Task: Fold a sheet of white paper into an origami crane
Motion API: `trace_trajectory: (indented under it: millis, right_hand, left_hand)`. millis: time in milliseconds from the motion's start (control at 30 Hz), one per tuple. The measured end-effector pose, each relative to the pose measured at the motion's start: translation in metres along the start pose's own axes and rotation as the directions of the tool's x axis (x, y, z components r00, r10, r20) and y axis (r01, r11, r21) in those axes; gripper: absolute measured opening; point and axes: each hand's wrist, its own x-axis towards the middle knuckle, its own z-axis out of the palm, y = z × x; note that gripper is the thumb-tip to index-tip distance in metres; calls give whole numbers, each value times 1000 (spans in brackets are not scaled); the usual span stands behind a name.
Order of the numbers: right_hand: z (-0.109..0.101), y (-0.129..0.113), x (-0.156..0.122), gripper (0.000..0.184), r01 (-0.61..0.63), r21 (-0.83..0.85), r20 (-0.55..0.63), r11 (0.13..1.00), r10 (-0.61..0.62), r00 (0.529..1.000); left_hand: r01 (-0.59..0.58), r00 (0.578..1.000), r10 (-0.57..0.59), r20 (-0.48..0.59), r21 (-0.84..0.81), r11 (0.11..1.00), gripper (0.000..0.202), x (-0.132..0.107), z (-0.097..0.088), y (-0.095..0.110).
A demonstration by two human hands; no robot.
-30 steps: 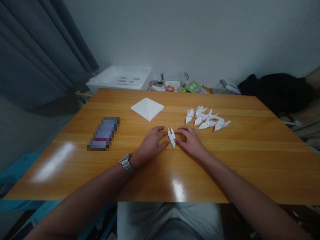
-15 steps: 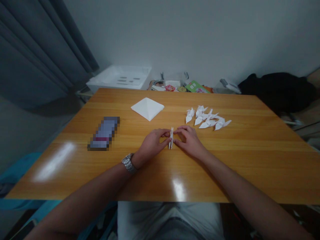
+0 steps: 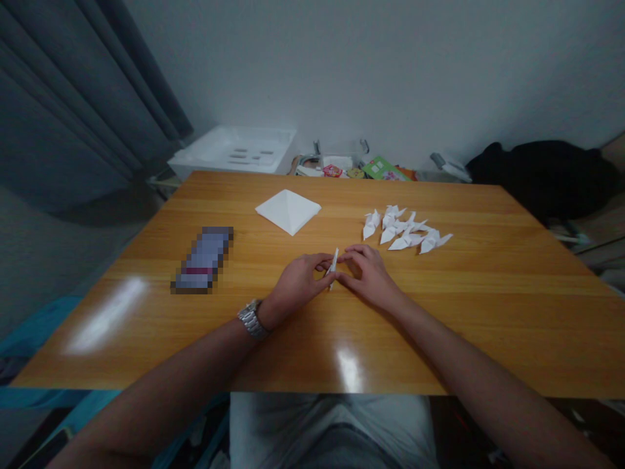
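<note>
A small piece of folded white paper (image 3: 333, 266) stands nearly on edge between my hands, just above the table. My left hand (image 3: 301, 276) pinches it from the left, thumb in front and fingers behind. From the other side, my right hand (image 3: 370, 274) closes on the same paper with thumb and fingertips. The fingertips partly cover the paper's folds. Beyond my right hand lies a group of several white origami cranes (image 3: 401, 236). A stack of white square paper (image 3: 289, 212) rests farther back, to the left.
A phone (image 3: 202, 260), blurred by pixels, lies at the left of the wooden table (image 3: 293, 345). Behind the table's far edge are a white plastic tray (image 3: 215, 156), a green booklet (image 3: 385, 169) and a dark cloth heap (image 3: 541, 176). A grey curtain (image 3: 88, 91) hangs at the left.
The two upright paper flaps, apart earlier, now appear closer together and tilted, with the top leaning right. Both hands have barely moved.
</note>
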Motion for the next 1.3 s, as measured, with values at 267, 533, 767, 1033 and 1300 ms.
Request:
trace_trajectory:
  millis: [267,533,767,1033,1300]
  right_hand:
    - [-3,1,0,26,16,42,-16,999,-15,1000]
    - [-14,-7,4,17,-35,335,-93,942,70,993]
    - [-9,-18,1,28,-216,594,78,775,212,974]
    - [-10,-24,0,28,-238,634,112,736,218,970]
    - [-10,-21,-1,23,-251,598,106,761,236,966]
  left_hand:
    - [28,1000,-26,15,-217,976,37,1,2,-4]
    - [35,996,-64,-57,-417,908,35,5,5,-11]
    - [7,995,-61,-76,-564,826,36,5,11,-9]
    - [13,998,-44,-41,-572,820,36,2,12,-7]
    - [1,997,-42,-66,-536,844,34,2,11,-3]
